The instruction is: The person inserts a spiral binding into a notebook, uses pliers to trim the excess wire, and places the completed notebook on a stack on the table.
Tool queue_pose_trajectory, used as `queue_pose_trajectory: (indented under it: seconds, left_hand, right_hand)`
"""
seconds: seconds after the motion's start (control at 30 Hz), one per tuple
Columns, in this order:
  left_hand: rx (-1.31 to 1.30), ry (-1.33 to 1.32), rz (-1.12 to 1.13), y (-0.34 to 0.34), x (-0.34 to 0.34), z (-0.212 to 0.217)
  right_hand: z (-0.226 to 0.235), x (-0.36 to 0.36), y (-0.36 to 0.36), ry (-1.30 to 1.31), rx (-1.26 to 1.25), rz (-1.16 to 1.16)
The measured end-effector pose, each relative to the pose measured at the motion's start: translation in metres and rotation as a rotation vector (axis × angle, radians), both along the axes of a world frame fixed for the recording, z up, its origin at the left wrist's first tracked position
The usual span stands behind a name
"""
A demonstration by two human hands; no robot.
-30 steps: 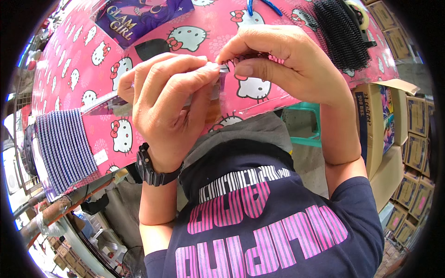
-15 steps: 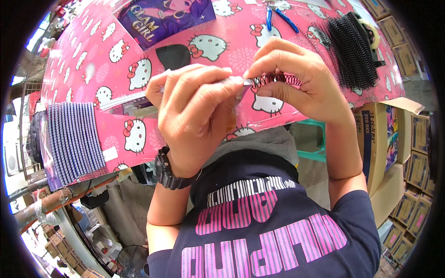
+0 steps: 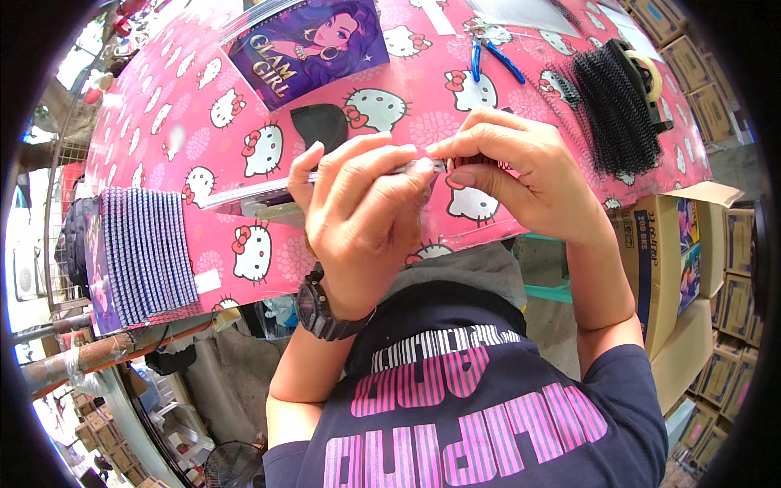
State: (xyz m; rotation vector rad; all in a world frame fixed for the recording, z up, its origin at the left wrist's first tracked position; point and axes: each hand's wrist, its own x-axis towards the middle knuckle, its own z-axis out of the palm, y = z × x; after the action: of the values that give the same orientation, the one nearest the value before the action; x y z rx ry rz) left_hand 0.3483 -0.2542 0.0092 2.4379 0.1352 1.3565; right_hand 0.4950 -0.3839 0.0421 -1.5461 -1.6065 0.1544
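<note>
My left hand (image 3: 358,207) grips a thin notebook (image 3: 254,193), seen nearly edge-on, with its pages pressed between thumb and fingers. Close by, my right hand (image 3: 529,175) pinches a dark wire spiral coil at the notebook's corner. Most of the coil is hidden behind the fingers, so how far it runs through the holes cannot be seen. Both hands are above the near edge of the pink table (image 3: 220,154). Just beyond my left hand lies a dark rounded flat piece (image 3: 318,126).
Spiral-bound notebooks (image 3: 150,256) are stacked at the left. Farther back lie purple illustrated-cover notebooks (image 3: 325,53) and blue-handled pliers (image 3: 498,62). A bundle of black coils (image 3: 610,110) stands at the right, above an opened cardboard box (image 3: 663,252).
The view has shifted, so the table sits lower in the picture. My right fingers have closed in around the coil; its length, visible between the fingers before, is now mostly hidden.
</note>
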Motion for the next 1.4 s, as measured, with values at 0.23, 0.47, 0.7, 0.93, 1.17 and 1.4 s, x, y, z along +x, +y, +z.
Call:
queue_pose_trajectory:
  seconds: [0.23, 0.47, 0.7, 0.93, 1.17, 1.4]
  left_hand:
    - [0.075, -0.021, 0.061, -0.002, 0.0, -0.005]
    - [0.069, -0.011, 0.07, -0.001, 0.0, -0.009]
    - [-0.035, 0.141, -0.014, -0.005, -0.006, 0.003]
    - [-0.04, 0.279, 0.037, -0.011, -0.005, 0.016]
    - [-0.109, 0.273, -0.003, -0.01, -0.006, 0.022]
    - [-0.086, 0.119, -0.118, 0.002, -0.006, 0.01]
  right_hand:
    - [0.001, -0.002, 0.0, -0.023, 0.035, -0.04]
    - [0.005, -0.005, -0.002, 0.06, -0.096, -0.061]
    - [0.009, 0.007, 0.002, 0.272, -0.273, 0.077]
    - [-0.038, 0.061, 0.104, -0.014, -0.342, 0.208]
    - [-0.073, 0.019, 0.177, -0.349, -0.484, 0.266]
    - [-0.061, 0.051, 0.102, -0.38, -0.576, 0.005]
